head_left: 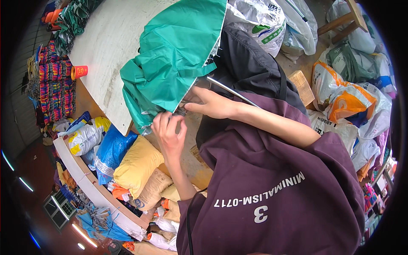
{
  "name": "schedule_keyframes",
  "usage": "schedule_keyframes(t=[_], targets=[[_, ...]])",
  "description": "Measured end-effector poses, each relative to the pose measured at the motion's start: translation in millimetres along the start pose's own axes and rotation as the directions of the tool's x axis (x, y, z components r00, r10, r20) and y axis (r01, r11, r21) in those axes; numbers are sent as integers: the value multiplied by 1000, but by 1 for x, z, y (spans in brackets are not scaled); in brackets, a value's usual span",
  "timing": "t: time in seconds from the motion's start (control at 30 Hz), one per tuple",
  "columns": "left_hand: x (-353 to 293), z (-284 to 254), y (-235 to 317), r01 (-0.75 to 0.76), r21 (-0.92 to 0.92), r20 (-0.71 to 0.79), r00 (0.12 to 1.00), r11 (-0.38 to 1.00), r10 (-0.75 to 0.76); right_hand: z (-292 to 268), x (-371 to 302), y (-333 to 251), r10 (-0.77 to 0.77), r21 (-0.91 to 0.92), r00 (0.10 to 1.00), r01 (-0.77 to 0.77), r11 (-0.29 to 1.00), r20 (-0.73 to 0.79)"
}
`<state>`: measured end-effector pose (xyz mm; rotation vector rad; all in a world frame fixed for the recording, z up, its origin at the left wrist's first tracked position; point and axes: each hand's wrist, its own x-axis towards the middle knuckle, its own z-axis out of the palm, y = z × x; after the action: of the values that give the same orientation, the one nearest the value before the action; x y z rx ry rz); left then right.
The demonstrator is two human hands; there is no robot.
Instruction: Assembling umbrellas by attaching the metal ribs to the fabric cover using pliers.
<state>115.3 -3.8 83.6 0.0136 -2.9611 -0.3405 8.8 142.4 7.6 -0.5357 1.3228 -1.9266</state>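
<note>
A green umbrella (178, 55) with a silvery underside lies partly opened, its bunched cloth over the edge of the white table. From beneath the canopy a thin metal shaft (231, 90) runs toward my body, passing behind my right forearm. My left hand (168, 131) is closed at the near rim of the canopy, fingers curled and pinching at its edge; the exact bit between the fingertips is too small to make out. My right hand (210, 104) reaches in under the rim beside the shaft, thumb showing and the other fingertips partly hidden by the cloth and ribs.
The white table (102, 55) has an orange-red cup (79, 72) at its left edge. Stuffed sacks, one yellow (138, 165) and one blue (112, 155), fill the lower left. Black cloth (250, 63) lies near my right arm. Plastic bags (344, 97) and a wooden block (301, 87) stand right.
</note>
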Motion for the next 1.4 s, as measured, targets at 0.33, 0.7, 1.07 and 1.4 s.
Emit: schedule_keyframes(t=[0.33,0.7,1.07,1.4], targets=[[-4,3,-5,37,-56,-39,998,998,-39,-5,0,-20,123,-80,990,-118,990,65],[6,12,-1,54,79,-98,994,995,-46,-5,-8,-6,171,-109,983,-164,980,61],[8,13,5,47,63,-103,994,997,-40,-2,-6,-3,278,158,960,-278,947,26],[5,14,3,60,25,-69,996,998,-58,-4,-7,-15,308,30,951,-308,951,16]])
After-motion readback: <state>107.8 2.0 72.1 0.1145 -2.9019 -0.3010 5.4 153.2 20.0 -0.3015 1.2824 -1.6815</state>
